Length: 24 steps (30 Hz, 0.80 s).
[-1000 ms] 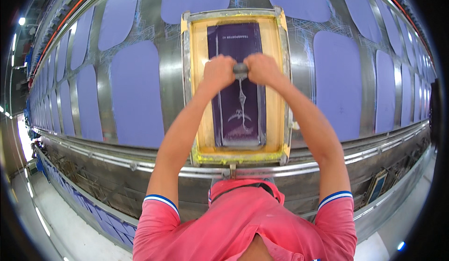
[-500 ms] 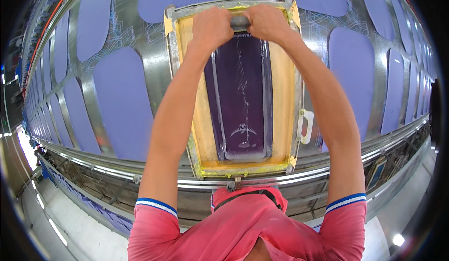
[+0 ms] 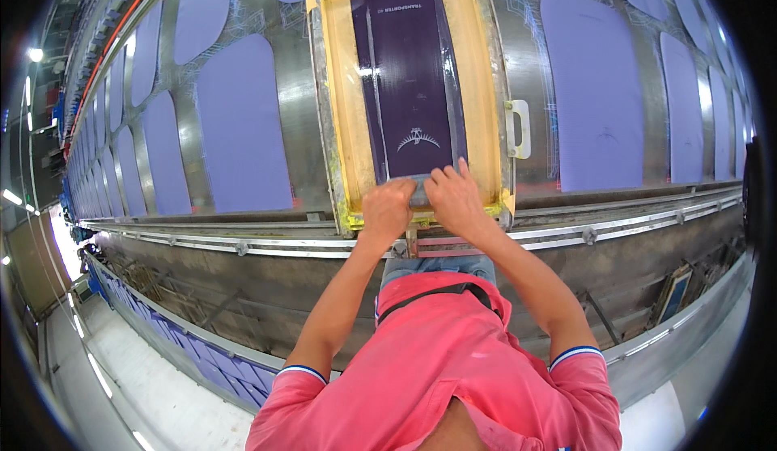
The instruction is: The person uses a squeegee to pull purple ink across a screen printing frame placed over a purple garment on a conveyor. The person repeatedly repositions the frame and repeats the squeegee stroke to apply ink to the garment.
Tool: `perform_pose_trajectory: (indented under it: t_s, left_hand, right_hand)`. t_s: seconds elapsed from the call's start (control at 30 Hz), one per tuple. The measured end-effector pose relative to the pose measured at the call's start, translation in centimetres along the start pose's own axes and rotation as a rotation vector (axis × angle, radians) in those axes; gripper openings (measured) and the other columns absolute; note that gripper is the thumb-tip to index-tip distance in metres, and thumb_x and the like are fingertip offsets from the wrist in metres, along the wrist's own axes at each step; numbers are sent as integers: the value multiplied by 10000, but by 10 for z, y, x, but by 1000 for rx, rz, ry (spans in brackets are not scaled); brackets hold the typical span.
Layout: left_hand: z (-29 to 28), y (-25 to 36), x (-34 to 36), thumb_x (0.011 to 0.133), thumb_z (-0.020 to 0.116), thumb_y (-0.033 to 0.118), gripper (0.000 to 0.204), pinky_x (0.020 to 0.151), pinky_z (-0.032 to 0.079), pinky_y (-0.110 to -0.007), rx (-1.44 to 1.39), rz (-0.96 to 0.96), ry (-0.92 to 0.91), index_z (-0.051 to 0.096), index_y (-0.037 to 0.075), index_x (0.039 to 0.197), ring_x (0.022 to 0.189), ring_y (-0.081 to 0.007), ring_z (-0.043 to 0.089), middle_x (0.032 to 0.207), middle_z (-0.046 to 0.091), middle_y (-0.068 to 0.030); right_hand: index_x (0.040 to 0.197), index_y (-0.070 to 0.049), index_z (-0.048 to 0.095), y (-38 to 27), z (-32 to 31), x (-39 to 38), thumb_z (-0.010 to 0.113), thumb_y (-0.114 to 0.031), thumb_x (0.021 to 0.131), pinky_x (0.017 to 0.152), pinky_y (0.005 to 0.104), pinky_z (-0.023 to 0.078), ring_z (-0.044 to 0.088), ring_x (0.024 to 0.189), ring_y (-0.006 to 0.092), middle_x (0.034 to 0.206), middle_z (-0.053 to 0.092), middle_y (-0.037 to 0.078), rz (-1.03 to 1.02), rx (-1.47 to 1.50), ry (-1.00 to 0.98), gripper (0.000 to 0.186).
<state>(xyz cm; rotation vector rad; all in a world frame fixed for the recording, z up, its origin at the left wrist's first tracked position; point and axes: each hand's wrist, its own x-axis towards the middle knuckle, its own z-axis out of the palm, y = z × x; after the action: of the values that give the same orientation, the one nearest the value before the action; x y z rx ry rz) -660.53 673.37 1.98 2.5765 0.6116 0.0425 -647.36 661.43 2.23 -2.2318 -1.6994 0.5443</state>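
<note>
Both hands grip a grey squeegee at the near end of a screen-printing frame. My left hand is closed round its left part. My right hand is closed round its right part, with one finger sticking out along the side. The hands mostly hide the squeegee. Beyond them lies the dark purple mesh window, with pale lettering at its far end and a winged emblem near the squeegee. Yellowish borders surround the window. The frame lies flat on the metal table.
Purple fabric panels lie flat in rows on the long metal table, to the left and right. A white handle juts from the frame's right side. Metal rails run along the table's near edge, with a lower shelf below.
Both hands have drawn the squeegee from the frame's far end to its near end. The white ink streaks have gone from the window, and the lettering and emblem show plainly.
</note>
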Motion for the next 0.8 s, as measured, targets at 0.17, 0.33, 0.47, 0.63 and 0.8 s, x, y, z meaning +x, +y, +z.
perform_pose_trajectory:
  t_s: [0.17,0.33,0.47,0.63,0.8]
  left_hand:
    - [19,-5,-20,719,623,45,272,690,558,-452,49,-5,-33,727,107,963,839,-335,714,921,734,-137]
    - [22,-6,-18,715,614,68,151,711,555,-477,75,-11,13,679,84,851,823,-358,699,850,701,-137]
    - [21,-10,-21,708,625,62,178,738,559,-477,32,-23,-20,691,75,873,851,-357,701,878,709,-144]
    - [1,-37,-36,709,636,73,243,752,555,-464,-55,-5,78,722,91,935,870,-338,710,905,723,-138]
    - [-48,-142,-81,686,663,107,133,731,547,-490,-4,-60,174,709,101,810,814,-368,701,796,700,-152]
  right_hand:
    - [1182,-21,675,80,-11,-5,796,-371,766,1000,490,450,579,1164,402,1235,649,189,42,351,280,558]
    - [1226,-2,655,192,0,32,527,-354,1005,969,504,468,616,1102,452,1147,671,262,737,370,519,435]
    - [1005,69,681,215,13,38,524,-273,988,769,486,473,634,832,447,927,682,288,697,371,658,376]
    - [865,83,650,167,-18,57,553,-310,1000,652,441,417,509,656,248,703,607,196,687,403,688,427]
    - [796,55,639,39,51,135,585,-267,1001,614,410,399,458,654,159,643,545,72,576,632,828,386]
